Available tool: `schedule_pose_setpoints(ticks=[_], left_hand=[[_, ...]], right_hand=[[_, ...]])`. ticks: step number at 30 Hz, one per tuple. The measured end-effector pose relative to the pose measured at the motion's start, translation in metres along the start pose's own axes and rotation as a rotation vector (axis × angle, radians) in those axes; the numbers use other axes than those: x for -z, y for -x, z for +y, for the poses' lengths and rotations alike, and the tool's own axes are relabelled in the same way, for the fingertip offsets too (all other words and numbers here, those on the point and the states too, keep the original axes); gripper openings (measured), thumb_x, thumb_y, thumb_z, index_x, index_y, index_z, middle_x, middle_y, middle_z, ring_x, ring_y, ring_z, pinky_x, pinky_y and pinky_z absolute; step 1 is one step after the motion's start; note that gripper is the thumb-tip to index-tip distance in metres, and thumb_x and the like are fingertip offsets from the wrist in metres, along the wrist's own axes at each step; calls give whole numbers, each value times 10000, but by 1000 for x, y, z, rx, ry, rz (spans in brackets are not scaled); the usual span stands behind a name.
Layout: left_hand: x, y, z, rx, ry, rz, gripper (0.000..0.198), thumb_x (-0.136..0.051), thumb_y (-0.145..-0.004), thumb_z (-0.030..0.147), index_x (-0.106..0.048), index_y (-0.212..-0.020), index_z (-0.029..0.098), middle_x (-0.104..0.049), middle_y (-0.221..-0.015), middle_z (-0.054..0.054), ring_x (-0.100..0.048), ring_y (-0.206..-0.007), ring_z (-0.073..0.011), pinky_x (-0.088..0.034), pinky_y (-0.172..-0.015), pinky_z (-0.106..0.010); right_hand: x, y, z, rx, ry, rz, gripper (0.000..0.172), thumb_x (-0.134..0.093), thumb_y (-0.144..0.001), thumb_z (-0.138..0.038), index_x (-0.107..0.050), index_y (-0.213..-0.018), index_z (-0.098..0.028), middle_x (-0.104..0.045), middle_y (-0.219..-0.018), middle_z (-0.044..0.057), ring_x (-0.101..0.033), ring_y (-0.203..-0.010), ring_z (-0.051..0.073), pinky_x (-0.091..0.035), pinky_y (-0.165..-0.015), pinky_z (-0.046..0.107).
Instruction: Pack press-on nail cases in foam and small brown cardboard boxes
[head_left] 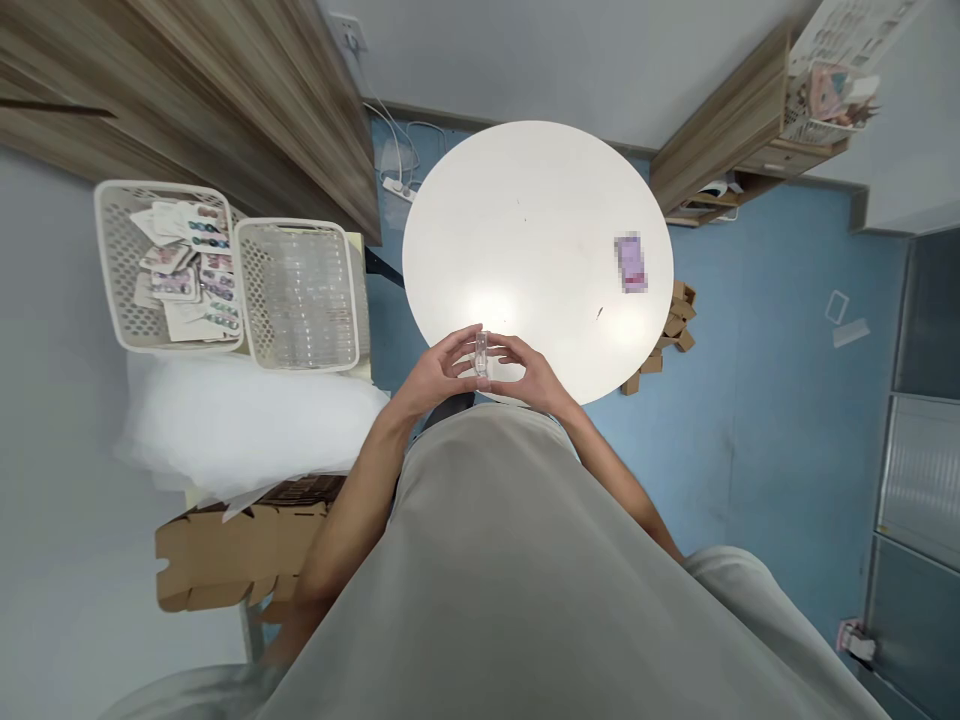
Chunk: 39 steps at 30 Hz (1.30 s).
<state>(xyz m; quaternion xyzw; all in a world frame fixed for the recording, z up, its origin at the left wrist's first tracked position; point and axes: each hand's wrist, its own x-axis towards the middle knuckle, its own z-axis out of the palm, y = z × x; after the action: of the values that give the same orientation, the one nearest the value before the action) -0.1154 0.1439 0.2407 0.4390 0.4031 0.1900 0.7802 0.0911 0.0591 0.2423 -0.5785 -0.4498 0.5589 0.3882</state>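
Over the near edge of a round white table [525, 210], I hold a small clear plastic box [481, 352] between both hands. My left hand [441, 372] grips its left side, thumb at the near end and fingers toward the far end. On the opposite side, my right hand [531, 372] pinches it the same way. The box looks narrow and upright; whether anything is inside is too small to tell.
At left, one white basket [105, 262] has carded items in it, another [354, 300] holds clear plastic boxes. White plastic wrap [255, 420] and cardboard boxes [225, 555] lie nearer me. A blurred purple item [631, 262] rests on the table's right; small cartons [675, 318] sit on the floor.
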Motion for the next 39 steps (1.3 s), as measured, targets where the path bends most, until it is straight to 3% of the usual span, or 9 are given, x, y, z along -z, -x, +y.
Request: schedule_pose_setpoints(ticks=[3, 7, 15, 21, 27, 30, 34, 39], left_hand=[[-10, -5, 6, 19, -56, -19, 857, -1082, -629, 382, -774, -1422, 277, -697, -1521, -127, -597, -1517, -435, -513, -1288, -570], [-19, -8, 13, 18, -128, -82, 794, -1084, -612, 357, -811, -1355, 301, -681, -1499, -97, -635, -1475, -425, -516, -1297, -581], [-28, -6, 14, -40, -194, -105, 771, -1075, -657, 391, -807, -1378, 338, -649, -1480, -89, -619, -1496, -440, -553, -1268, -582], [-36, -9, 17, -61, -235, -10, 819, -1097, -612, 416, -790, -1366, 326, -621, -1475, -81, -603, -1507, -429, -550, -1274, -580], [-44, -6, 21, -156, -285, 109, 840, -1078, -659, 511, -745, -1405, 319, -575, -1556, -95, -536, -1567, -423, -546, -1274, -557], [-41, -5, 20, -199, -259, 96, 869, -1030, -703, 628, -692, -1446, 332, -524, -1661, -112, -476, -1616, -450, -587, -1211, -560], [-35, -9, 10, -249, -124, 52, 705, -894, -871, 688, -640, -1422, 330, -532, -1691, -147, -618, -1495, -419, -661, -1082, -538], [-34, -11, -4, -346, -87, 93, 654, -921, -885, 616, -606, -1386, 338, -543, -1689, -135, -684, -1424, -357, -651, -1107, -523]], right_hand=[[7, 6, 1, -26, -4, 4, 782, -950, -854, -519, -650, -1562, -377, -700, -1547, 63, -697, -1409, 310, -544, -1225, 522], [14, 16, 7, -49, -8, 32, 952, -981, -822, -511, -553, -1663, -388, -685, -1553, 80, -664, -1446, 315, -547, -1231, 534], [26, 25, 19, 100, 55, 2, 909, -930, -906, -445, -492, -1701, -496, -667, -1481, 42, -641, -1433, 296, -567, -1200, 532], [33, 20, 21, 130, 147, 70, 918, -938, -903, -507, -499, -1707, -460, -660, -1441, 65, -656, -1399, 303, -599, -1178, 529], [35, 15, 14, 156, 172, 127, 884, -894, -936, -580, -492, -1706, -414, -595, -1580, 96, -622, -1477, 332, -587, -1220, 541], [32, 15, 7, 203, 230, 139, 858, -864, -970, -545, -458, -1713, -408, -555, -1645, 105, -576, -1531, 344, -584, -1226, 559], [30, 15, 1, 250, 329, 132, 829, -822, -1009, -465, -414, -1728, -408, -516, -1703, 109, -503, -1606, 346, -596, -1220, 569], [32, 12, -2, 295, 299, 126, 854, -846, -988, -501, -409, -1718, -425, -385, -1813, 97, -372, -1703, 361, -516, -1291, 630]])
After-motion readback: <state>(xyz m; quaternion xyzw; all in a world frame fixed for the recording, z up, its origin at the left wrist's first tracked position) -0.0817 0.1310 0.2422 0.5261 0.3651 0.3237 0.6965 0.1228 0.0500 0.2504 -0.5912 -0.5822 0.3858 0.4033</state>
